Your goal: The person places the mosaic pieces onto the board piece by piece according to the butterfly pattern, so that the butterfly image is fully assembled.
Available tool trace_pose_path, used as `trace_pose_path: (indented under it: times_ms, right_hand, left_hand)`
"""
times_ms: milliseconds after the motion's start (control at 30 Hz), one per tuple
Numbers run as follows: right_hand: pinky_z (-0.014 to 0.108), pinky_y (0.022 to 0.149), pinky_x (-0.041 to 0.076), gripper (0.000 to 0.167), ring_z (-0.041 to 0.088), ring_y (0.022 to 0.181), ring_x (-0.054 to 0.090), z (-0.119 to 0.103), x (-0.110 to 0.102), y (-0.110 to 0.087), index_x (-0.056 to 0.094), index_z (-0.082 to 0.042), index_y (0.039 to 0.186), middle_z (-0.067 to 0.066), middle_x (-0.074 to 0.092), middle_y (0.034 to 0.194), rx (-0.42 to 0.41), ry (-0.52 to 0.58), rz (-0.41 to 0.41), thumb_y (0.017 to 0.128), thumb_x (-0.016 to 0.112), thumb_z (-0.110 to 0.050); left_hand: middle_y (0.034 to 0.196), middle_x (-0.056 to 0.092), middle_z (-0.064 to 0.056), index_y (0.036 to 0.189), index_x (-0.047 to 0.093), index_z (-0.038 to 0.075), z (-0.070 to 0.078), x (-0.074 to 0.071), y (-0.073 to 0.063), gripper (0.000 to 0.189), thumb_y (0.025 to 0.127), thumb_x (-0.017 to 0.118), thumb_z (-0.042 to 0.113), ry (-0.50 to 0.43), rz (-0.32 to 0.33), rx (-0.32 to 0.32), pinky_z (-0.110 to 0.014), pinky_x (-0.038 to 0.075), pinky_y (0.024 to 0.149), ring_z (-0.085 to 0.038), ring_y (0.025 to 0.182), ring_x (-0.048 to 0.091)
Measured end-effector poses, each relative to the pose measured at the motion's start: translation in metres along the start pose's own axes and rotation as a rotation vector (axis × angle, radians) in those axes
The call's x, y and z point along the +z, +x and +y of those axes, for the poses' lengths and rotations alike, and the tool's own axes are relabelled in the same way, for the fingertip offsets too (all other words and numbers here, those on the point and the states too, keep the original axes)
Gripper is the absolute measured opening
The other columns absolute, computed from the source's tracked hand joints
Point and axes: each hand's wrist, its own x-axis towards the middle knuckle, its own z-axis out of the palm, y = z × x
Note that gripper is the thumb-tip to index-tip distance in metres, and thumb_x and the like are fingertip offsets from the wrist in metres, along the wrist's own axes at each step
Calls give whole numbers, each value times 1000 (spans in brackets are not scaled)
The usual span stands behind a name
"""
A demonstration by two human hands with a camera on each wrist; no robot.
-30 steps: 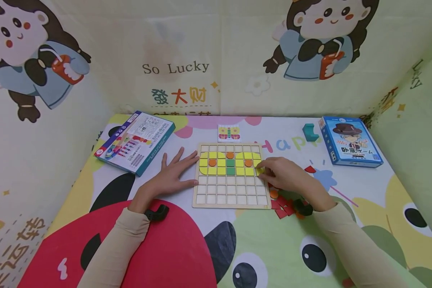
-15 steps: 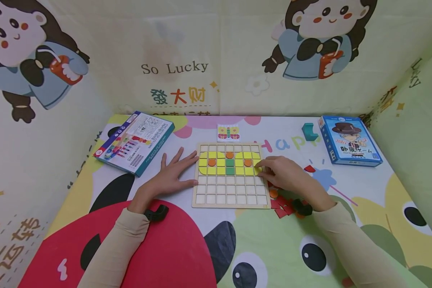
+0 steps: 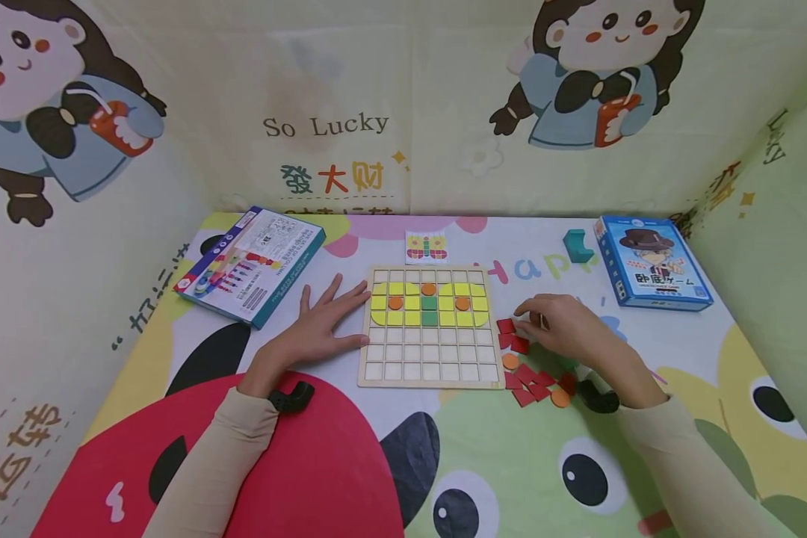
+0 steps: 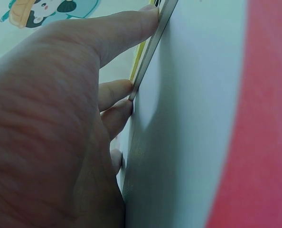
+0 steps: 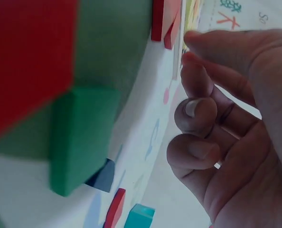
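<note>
A wooden grid board lies mid-table, its upper rows filled with yellow tiles, green squares and orange discs. My left hand is spread at the board's left side, fingertips and thumb touching its edge; the left wrist view shows the fingers against that thin edge. Off the right edge hovers my right hand, fingers loosely bent with nothing between them. Below its fingers are red tiles. In the right wrist view a green block lies close to the camera.
A butterfly pattern card lies behind the board. One game box is at the back left, a blue box at the back right beside a teal piece. More red tiles and an orange disc lie right of the board.
My right hand has let go of the yellow tile at the grid's right end and moved right, off the board, uncovering red tiles. My left hand stays at the board's edge.
</note>
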Motion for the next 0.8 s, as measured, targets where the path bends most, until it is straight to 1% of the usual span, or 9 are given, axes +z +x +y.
trace_pose_path:
  times_ms: [133, 233, 333, 467, 633, 800]
  right_hand:
    - [23, 63, 48, 22, 10, 76, 54, -2, 4, -8, 79, -14, 115, -7, 63, 81, -20, 4, -27, 96, 79, -24]
    - [22, 63, 48, 23, 8, 75, 54, -4, 7, -10, 79, -16, 113, -9, 63, 80, -47, 1, -43, 94, 82, -29]
    - [22, 64, 48, 24, 8, 76, 54, -6, 8, -11, 78, -17, 110, -9, 63, 81, -53, 6, -57, 92, 84, -32]
    - [22, 65, 49, 28, 9, 77, 55, -10, 11, -10, 77, -16, 112, -8, 64, 82, -30, 3, -75, 92, 84, -34]
    - [23, 69, 52, 37, 10, 80, 57, -16, 15, -7, 75, -12, 120, -6, 66, 86, 10, -11, -89, 93, 82, -36]
    - [25, 68, 51, 33, 12, 78, 57, -18, 19, -7, 73, -12, 111, -4, 66, 83, 65, -34, -55, 94, 81, -38]
  left_hand:
    - [180, 19, 7, 169, 29, 33, 1, 0, 0, 92, 92, 69, 62, -1, 0, -3, -74, -19, 125, -31, 169, -9]
    - [180, 19, 6, 169, 29, 33, 0, 0, 0, 92, 91, 70, 62, -4, 2, -3, -74, -19, 125, -31, 169, -8]
    - [180, 20, 4, 169, 30, 32, -1, 0, 1, 92, 91, 71, 61, -7, 7, 3, -75, -20, 124, -33, 169, -8]
    - [180, 20, 4, 168, 30, 31, -1, 1, 1, 92, 91, 70, 61, -4, 10, 6, -75, -20, 124, -34, 169, -7]
    - [180, 19, 5, 169, 29, 33, 0, 0, 1, 92, 91, 70, 61, -8, 2, 4, -75, -20, 124, -32, 169, -8]
    - [180, 19, 6, 169, 29, 33, 0, 0, 1, 92, 92, 70, 62, 3, -1, 1, -74, -20, 125, -32, 169, -8]
